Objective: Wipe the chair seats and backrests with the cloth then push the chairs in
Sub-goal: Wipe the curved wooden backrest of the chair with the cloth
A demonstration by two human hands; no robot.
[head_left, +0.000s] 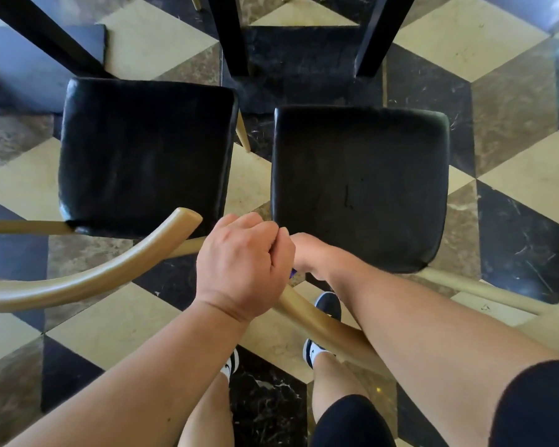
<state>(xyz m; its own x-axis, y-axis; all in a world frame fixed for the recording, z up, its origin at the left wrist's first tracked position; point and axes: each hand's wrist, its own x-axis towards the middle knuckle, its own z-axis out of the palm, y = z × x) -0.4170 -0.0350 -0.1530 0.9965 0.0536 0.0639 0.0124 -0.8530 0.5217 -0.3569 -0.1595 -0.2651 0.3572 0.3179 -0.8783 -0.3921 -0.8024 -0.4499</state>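
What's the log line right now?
left hand: curled over right chair's backrest | right hand: beside it, grip hidden | left chair: not pushed in

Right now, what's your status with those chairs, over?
Left hand, right hand curled together at right chair's backrest. Cloth barely peeking between. Left chair alongside; table legs ahead.

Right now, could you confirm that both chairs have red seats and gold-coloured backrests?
Not quite: in the head view the left chair's seat and the right chair's seat are black, not red. The backrests are gold-coloured, as you said.
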